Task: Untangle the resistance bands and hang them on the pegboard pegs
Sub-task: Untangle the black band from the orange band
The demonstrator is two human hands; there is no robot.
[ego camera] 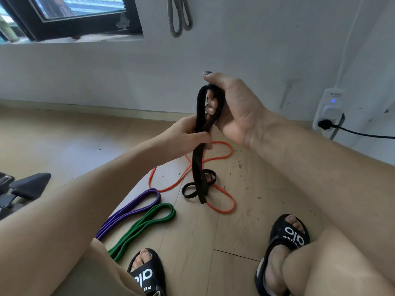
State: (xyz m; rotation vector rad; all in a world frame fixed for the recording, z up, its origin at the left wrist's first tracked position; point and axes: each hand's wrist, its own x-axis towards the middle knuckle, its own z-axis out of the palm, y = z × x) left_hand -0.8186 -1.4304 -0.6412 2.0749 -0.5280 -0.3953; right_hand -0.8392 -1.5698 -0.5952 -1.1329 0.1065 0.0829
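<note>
Your right hand (233, 107) is raised in front of the wall, palm toward you, its fingers curled through the top loop of the black band (199, 146) and the thumb laid over the top of it. Your left hand (188, 133) sits just below and to the left of the right, its fingers and thumb wrapped round the band's doubled strands. From that grip the black band hangs down to the wooden floor (74, 135), where its lower end lies in small coiled loops.

Those coils rest on top of the orange band (222, 206), which sprawls in loose curves on the floor around and behind the black band. To the left of the black band's coils and nearer to you lie the purple band (136, 208) and the green band (149, 221), side by side, each folded flat, apart from the orange one. Above the black band, high on the white wall (149, 71), a grey band (179, 18) hangs; what holds it is out of frame.

Right of the black band a power socket (329, 112) with a black plug sits low on the wall. Your feet in black slippers (286, 242) flank bare floorboards nearer to you than the black band, and scattered debris dots the floor to its right.
</note>
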